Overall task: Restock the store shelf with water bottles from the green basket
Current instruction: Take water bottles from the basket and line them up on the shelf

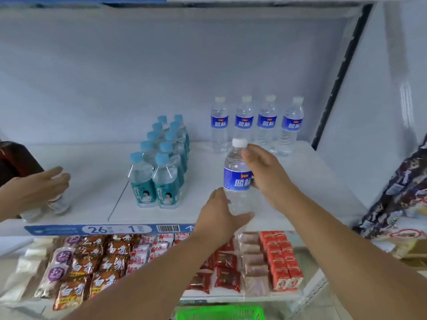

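On white shelf (pixel 92 181), from the left: another person's hand (pixel 34 190) over small clear bottles (pixel 59 204), teal-capped bottles (pixel 159 167) two wide, four blue-labelled bottles (pixel 256 125) along the back. Just before these, water bottle (pixel 236 179) upright; left hand (pixel 219 218) spread against its lower half, right hand (pixel 265 176) curled round its label. Green basket (pixel 219 314) below.
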The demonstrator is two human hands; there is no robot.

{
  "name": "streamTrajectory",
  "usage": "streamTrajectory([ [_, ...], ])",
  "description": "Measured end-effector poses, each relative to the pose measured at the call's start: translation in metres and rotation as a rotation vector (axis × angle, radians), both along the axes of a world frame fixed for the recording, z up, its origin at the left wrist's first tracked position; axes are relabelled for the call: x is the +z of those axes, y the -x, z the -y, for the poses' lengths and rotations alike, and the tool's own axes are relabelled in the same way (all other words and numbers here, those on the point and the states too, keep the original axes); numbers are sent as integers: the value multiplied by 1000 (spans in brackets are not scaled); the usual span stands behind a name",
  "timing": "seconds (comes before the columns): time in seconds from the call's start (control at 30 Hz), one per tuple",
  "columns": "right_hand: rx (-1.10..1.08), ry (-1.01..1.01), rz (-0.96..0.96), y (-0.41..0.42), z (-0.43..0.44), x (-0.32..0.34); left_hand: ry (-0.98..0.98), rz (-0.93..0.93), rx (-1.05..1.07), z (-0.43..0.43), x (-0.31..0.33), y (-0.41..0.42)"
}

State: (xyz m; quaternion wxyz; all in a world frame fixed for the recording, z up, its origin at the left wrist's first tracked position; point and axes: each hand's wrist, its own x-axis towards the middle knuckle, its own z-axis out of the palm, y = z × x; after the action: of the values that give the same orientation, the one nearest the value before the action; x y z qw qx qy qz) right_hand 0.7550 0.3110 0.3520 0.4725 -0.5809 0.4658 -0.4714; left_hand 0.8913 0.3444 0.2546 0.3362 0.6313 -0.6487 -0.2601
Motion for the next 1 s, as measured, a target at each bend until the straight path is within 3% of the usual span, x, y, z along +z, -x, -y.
streamTrajectory([
  [0.23,130,83,-63,-1,73,-4,1,19,117,65,1,-4],
  [0.57,122,114,-208,-20,142,-4,-84,12,155,144,-6,-11],
  [1.0,57,78,-131,-42,192,-10,-116,-137,218,207,-15,-20],
])
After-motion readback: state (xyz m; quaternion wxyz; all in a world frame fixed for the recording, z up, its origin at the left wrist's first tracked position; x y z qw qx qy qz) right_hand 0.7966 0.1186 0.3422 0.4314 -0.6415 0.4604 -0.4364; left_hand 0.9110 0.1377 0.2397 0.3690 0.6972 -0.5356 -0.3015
